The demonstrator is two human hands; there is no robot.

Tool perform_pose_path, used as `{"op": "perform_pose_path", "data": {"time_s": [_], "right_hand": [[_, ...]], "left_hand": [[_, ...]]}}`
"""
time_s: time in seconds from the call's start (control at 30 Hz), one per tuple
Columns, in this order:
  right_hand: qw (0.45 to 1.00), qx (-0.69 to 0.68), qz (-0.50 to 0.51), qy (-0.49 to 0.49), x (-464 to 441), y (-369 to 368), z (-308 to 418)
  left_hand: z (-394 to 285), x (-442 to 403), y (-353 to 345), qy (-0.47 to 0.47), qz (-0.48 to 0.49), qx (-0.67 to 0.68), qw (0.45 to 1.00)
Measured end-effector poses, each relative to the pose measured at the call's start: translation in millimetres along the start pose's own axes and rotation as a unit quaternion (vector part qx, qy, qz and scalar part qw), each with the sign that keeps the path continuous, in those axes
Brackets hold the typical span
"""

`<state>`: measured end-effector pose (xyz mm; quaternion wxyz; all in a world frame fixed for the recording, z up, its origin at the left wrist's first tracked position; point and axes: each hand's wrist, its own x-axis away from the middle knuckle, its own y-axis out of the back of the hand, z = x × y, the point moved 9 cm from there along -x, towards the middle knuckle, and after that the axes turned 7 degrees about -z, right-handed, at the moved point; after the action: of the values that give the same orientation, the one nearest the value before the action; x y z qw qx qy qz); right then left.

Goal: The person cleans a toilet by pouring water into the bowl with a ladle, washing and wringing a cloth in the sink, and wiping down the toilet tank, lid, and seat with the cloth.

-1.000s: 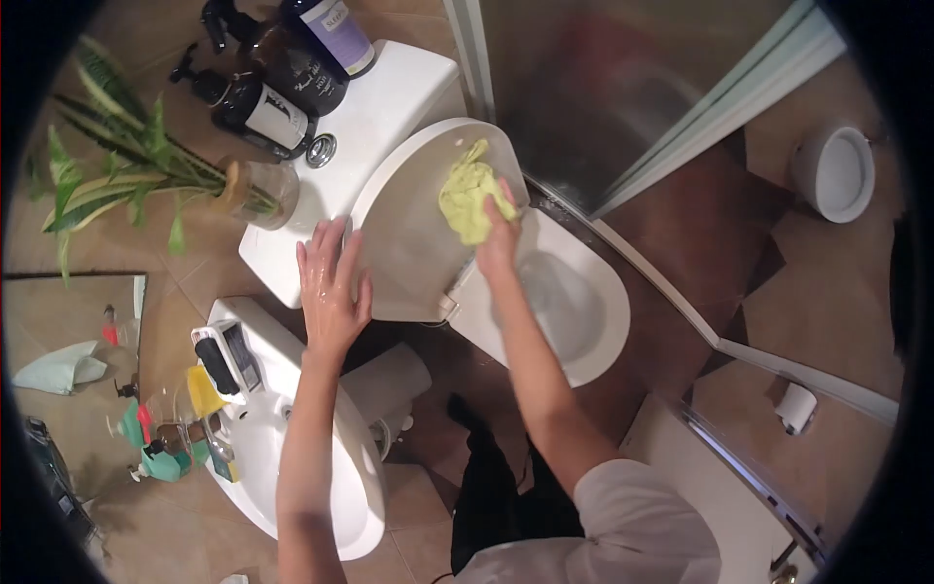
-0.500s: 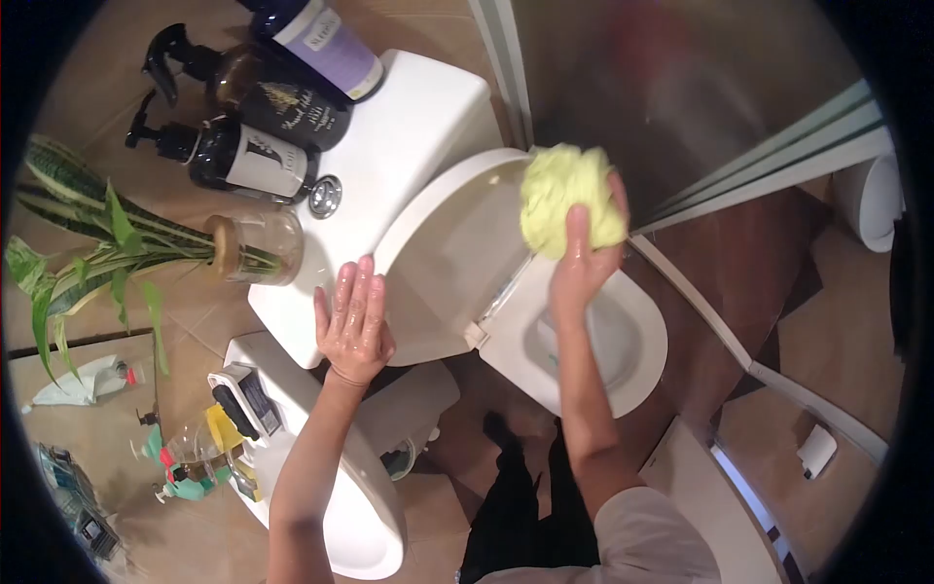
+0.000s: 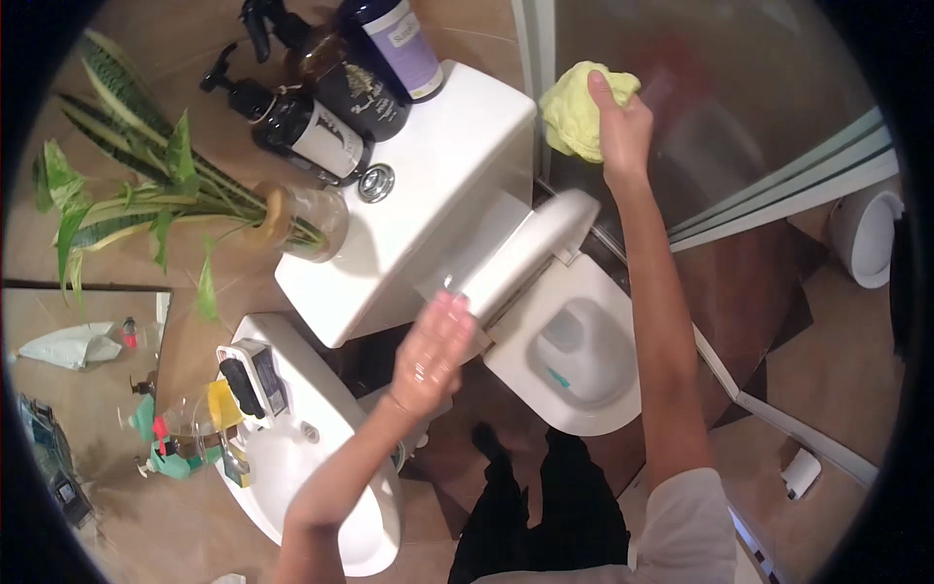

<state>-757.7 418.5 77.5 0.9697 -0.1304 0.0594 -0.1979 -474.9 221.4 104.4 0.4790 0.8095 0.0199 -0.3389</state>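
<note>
My right hand (image 3: 628, 131) is closed round a crumpled yellow cloth (image 3: 576, 115), held up beside the glass shower panel, above and right of the toilet. My left hand (image 3: 430, 355) looks wet, its fingers stretched out and slightly blurred. It lies against the near end of the raised toilet lid (image 3: 540, 238); how firmly it bears on the lid I cannot tell. The lid stands nearly edge-on, tilted away from the white cistern (image 3: 482, 107). Below it the seat (image 3: 516, 375) lies down on the bowl, with a small green piece (image 3: 557, 377) inside.
On the cistern stand several dark bottles (image 3: 326, 136), a flush button (image 3: 377, 182) and a glass jar (image 3: 321, 222) with a leafy plant. A washbasin (image 3: 365, 530) is at lower left, with a soap box and bottles by it. A shower panel (image 3: 778, 156) rises at the right.
The lid has swung forward from the cistern, showing the cistern's front. My right hand has lifted the cloth up and away from the lid. My left hand has moved right and down along with the lid.
</note>
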Motion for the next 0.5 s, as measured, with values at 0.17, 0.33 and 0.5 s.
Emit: {"op": "perform_pose_path", "data": {"time_s": [0.17, 0.33, 0.5], "right_hand": [[0.888, 0.208, 0.274, 0.304, 117, -103, 49], [0.754, 0.402, 0.226, 0.468, 119, -125, 39], [0.9, 0.292, 0.322, 0.042, 99, -9, 48]], "left_hand": [[-68, 17, -21, -0.05, 0.018, 0.059, 0.997], [-61, 18, -11, 0.034, -0.016, 0.035, 0.999], [-96, 42, -30, 0.088, 0.007, 0.19, 0.978]]}}
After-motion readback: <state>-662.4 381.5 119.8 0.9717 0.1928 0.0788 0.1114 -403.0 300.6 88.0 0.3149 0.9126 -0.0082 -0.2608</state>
